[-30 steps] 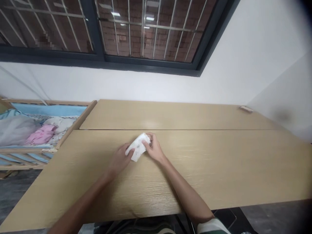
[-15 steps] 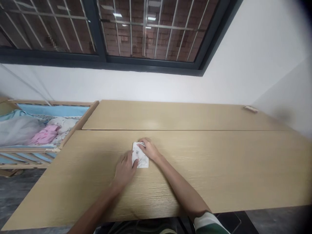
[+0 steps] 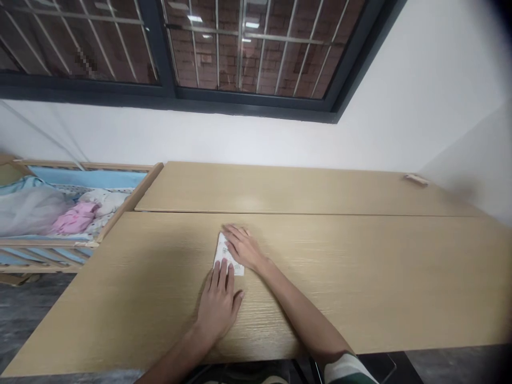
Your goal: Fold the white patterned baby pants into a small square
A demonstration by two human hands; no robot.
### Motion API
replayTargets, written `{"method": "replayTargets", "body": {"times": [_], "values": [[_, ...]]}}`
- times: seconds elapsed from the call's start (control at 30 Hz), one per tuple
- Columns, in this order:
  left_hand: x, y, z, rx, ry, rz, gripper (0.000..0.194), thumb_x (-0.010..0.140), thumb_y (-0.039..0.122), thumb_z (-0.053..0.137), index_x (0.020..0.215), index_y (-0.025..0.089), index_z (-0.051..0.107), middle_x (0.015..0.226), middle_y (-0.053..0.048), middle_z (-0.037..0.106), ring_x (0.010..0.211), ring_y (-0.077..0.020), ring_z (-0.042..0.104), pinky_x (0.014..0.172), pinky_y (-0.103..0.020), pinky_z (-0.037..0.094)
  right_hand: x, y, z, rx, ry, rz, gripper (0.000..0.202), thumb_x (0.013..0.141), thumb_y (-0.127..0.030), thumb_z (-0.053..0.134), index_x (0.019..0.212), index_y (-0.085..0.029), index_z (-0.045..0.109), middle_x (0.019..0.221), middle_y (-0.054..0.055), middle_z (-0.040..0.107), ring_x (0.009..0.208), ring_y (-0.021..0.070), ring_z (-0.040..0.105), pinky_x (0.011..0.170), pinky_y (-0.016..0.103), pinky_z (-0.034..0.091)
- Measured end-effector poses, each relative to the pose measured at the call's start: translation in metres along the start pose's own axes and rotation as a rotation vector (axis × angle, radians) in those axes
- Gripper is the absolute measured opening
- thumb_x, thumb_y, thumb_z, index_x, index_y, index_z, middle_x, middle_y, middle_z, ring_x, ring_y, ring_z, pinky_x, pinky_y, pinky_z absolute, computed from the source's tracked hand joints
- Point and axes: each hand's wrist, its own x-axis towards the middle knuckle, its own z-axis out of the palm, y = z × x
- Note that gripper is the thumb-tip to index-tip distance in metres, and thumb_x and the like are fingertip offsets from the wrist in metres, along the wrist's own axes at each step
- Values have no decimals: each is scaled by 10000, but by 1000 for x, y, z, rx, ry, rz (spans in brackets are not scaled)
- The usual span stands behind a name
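Note:
A small white folded cloth or paper with faint printed figures lies flat on the wooden table; I cannot tell which material it is. My left hand rests with fingers stretched out, the fingertips over its lower left part and the thumb apart to the right. Across its upper right part lies my right hand, palm down, fingers extended toward the upper left and slightly blurred. Both hands press on the piece from above, neither wrapped round it. Parts of it are hidden beneath the fingers.
A wooden crib with a pink cloth and bedding stands at the left. Behind the table lies another board against the wall, with a small pale object at its far right. A barred window is above.
My left hand has moved from the left edge of the white piece to its lower part, fingers now straight. My right hand has flattened, its fingers reaching further over the upper part.

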Motion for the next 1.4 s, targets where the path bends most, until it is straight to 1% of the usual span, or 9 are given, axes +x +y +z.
{"method": "replayTargets", "body": {"times": [0.1,0.33,0.5,0.73,0.83,1.0,1.17,1.3,1.4], "values": [[0,-4,1,-9,-2,11,640,1005,436,450,1525,69,376,1592,-243,347,1485,-385,317,1142,-526,382,-2,0,0,31,-36,16,453,1055,-317,397,1487,-217,490,1577,111,436,1481,254,341,1208,499,257],[-2,-7,0,-25,-3,21,645,1013,432,442,1536,64,359,1590,-243,350,1479,-382,334,1136,-517,394,-8,15,10,125,-75,211,545,1060,-452,374,1546,-209,409,1581,140,424,1487,279,348,1205,512,280],[-4,-10,-2,-32,-5,41,659,1023,437,434,1567,91,301,1604,-224,336,1490,-367,319,1136,-499,401,-3,25,9,138,-154,229,611,1077,-515,245,1590,-194,333,1648,117,290,1537,274,241,1234,529,226],[-8,-9,-6,-56,-2,42,691,1025,417,430,1605,117,202,1625,-208,294,1500,-356,301,1148,-504,401,19,44,14,117,-165,212,702,1065,-561,191,1574,-108,358,1630,147,310,1539,267,235,1267,473,190],[-13,-10,-5,-51,-14,55,695,1010,408,461,1594,105,237,1626,-206,291,1503,-358,293,1155,-500,396,27,55,18,119,-151,228,698,1069,-534,207,1548,-63,395,1620,168,316,1535,272,243,1271,464,191],[-21,-8,-5,-74,-1,57,643,990,414,497,1536,98,373,1600,-206,349,1481,-360,342,1144,-504,413,33,73,21,124,-95,228,619,1064,-481,282,1517,-96,456,1602,151,365,1529,272,260,1261,485,225],[-19,-11,-27,-348,-23,105,385,1014,356,456,1332,183,588,1383,-112,631,1330,-264,549,1159,-456,412,32,74,13,141,4,261,603,1063,-491,281,1430,-90,542,1571,189,423,1506,276,320,1242,481,251],[3,-33,-42,-405,-2,-101,303,1027,359,390,1160,230,630,1166,-99,710,1120,-266,647,997,-447,502,25,50,3,239,157,269,494,1073,-457,296,1311,-160,612,1384,153,596,1353,238,491,1174,441,344],[29,-59,-43,-202,-140,-298,352,1018,454,387,1037,195,624,1029,-136,716,974,-320,677,864,-467,510,15,26,-3,307,182,269,403,1069,-437,354,1189,-196,654,1192,111,668,1178,224,585,1078,415,424]]}}
